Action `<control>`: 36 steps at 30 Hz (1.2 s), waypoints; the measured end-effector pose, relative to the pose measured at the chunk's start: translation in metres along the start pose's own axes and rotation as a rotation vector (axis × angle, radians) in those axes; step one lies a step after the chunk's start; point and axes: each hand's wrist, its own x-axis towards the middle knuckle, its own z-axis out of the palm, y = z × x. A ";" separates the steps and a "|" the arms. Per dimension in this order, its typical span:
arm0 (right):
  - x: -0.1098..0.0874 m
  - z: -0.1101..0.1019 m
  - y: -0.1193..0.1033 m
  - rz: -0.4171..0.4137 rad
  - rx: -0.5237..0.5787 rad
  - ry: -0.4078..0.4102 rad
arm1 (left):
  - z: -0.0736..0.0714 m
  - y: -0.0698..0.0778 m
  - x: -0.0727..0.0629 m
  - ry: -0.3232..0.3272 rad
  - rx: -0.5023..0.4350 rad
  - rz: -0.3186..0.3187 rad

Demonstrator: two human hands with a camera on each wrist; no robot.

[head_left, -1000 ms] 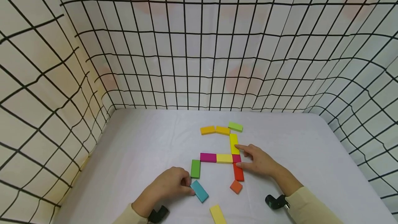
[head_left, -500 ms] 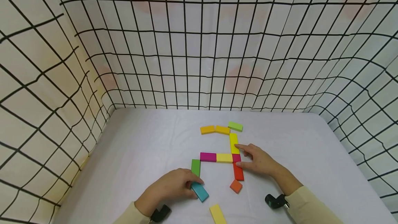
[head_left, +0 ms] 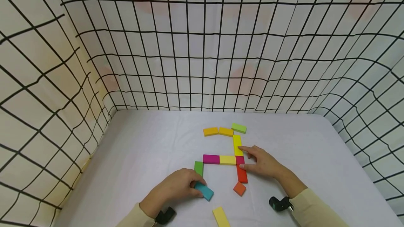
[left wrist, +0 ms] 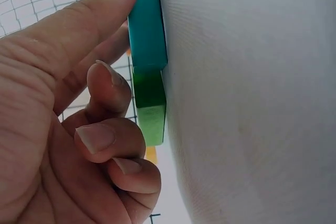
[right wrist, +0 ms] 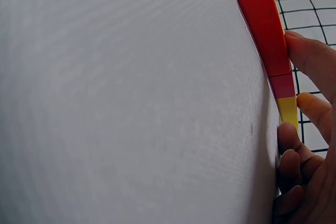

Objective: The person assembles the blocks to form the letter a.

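Note:
My left hand (head_left: 181, 185) pinches a teal block (head_left: 206, 191) between thumb and fingers. In the left wrist view the thumb lies on the near face of the teal block (left wrist: 146, 24), and a green block (left wrist: 151, 121) shows just beyond it, end towards end. The hand partly covers the green block (head_left: 199, 168) from above. My right hand (head_left: 263, 163) has its index fingertip at a yellow block (head_left: 237, 144) and its thumb on a red block (head_left: 242, 174). A short crimson block (head_left: 240, 160) lies between those two, and the other fingers are bent in.
A magenta block (head_left: 211, 159) and a pale yellow block (head_left: 227, 160) run left from the crimson one. Farther back lie two orange-yellow blocks (head_left: 210, 131) and a lime block (head_left: 238, 128). An orange block (head_left: 239, 188) and another pale yellow block (head_left: 221, 217) lie nearer. Black netting (head_left: 202, 45) surrounds the white table.
My left hand has moved right over the teal block and taken hold of it; the block has turned slightly and shifted. My right hand has stayed in place.

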 end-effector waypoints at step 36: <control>0.000 0.001 0.000 0.007 -0.007 0.003 | 0.004 -0.001 0.000 0.017 0.022 0.025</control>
